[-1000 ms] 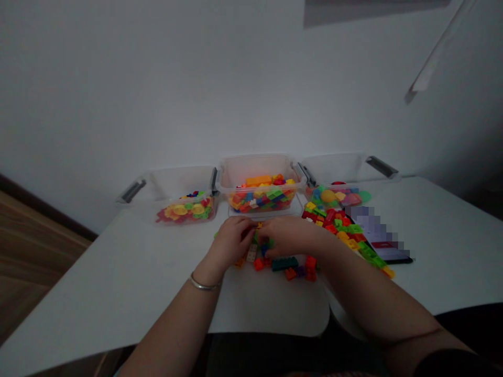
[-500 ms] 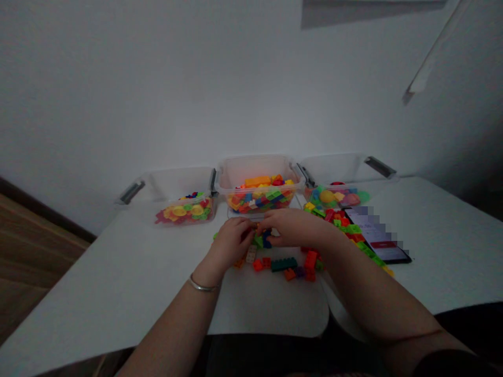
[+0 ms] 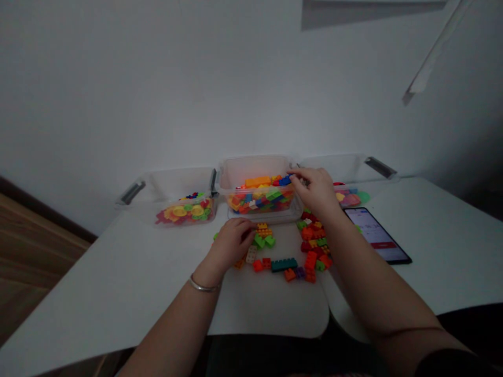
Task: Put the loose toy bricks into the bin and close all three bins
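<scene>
Counter (image 3: 118, 277), white and smooth, carries three clear plastic boxes: a middle box (image 3: 255, 166) of colourful bricks, a left box (image 3: 176, 182) of mixed shapes, and a right box (image 3: 338, 166) partly behind the raised arm. The right hand (image 3: 317, 192) pinches a blue plastic brick (image 3: 286, 180) between thumb and fingers at the middle box's right end, over its contents. The left hand (image 3: 234, 238), below a silver bangle (image 3: 204, 287), rests with fingers bent beside small yellow-orange bricks (image 3: 264, 230); whether it grips anything cannot be told. A black-edged phone (image 3: 377, 235) lies right of the loose multicoloured bricks (image 3: 313, 234). Nearest the person are a long teal brick (image 3: 284, 265) and a small purple brick (image 3: 299, 272).
</scene>
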A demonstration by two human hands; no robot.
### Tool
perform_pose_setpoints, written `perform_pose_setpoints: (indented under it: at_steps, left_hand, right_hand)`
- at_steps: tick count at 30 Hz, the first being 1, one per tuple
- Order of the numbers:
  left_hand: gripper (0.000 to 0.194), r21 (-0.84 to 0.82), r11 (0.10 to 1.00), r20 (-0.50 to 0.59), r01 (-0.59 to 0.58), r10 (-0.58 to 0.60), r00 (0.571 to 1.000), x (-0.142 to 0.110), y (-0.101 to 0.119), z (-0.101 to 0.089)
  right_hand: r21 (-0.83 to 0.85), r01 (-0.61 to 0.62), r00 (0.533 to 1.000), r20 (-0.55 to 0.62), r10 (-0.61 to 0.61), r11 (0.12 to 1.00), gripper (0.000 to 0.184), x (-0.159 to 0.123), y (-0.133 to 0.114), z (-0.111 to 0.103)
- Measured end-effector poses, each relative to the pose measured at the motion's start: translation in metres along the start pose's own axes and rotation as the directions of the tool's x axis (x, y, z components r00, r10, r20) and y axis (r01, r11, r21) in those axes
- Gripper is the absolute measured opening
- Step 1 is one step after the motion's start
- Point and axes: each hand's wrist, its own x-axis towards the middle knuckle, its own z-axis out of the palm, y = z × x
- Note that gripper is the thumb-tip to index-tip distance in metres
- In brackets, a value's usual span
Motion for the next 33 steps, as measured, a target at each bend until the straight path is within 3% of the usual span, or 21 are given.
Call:
perform_pose_setpoints:
  at_steps: [6, 14, 17, 22, 28, 31, 33]
  left_hand:
    - [0.019, 0.002, 1.000, 0.008, -0.002, 0.002, 1.000, 0.001, 0.003, -0.002]
    - [0.018, 0.002, 1.000, -0.001, -0.031, 0.031, 1.000, 0.001, 0.001, 0.000]
    - [0.019, -0.001, 0.999, -0.005, -0.037, 0.037, 0.999, 0.000, 0.000, 0.000]
    - [0.019, -0.015, 1.000, -0.006, -0.003, 0.003, 1.000, 0.000, 0.000, -0.001]
    - [0.019, -0.005, 1.000, -0.014, 0.027, -0.027, 1.000, 0.000, 0.000, -0.002]
    - [0.018, 0.001, 0.998, -0.033, 0.059, -0.059, 0.998, 0.001, 0.000, -0.003]
    - [0.017, -0.002, 0.997, -0.047, 0.078, -0.078, 0.996, 0.001, -0.001, -0.003]
  right_hand:
    - [-0.202, 0.030, 0.997, 0.072, -0.016, 0.979, 0.033, -0.002, -0.001, 0.001]
    - [-0.276, 0.134, 0.977, 0.198, -0.080, 0.952, 0.036, 0.002, -0.001, -0.003]
    - [-0.231, 0.136, 0.975, 0.205, -0.088, 0.963, 0.037, 0.003, -0.002, -0.009]
    - [-0.050, 0.072, 0.991, 0.119, -0.066, 0.996, 0.037, 0.002, -0.006, -0.022]
    - [0.026, 0.111, 0.993, 0.035, -0.111, 0.994, 0.027, 0.000, -0.018, -0.035]
    - [0.133, 0.150, 0.968, 0.180, -0.173, 0.980, 0.020, -0.003, -0.027, -0.039]
    - [0.204, 0.206, 0.901, 0.342, -0.267, 0.957, 0.018, -0.007, -0.035, -0.038]
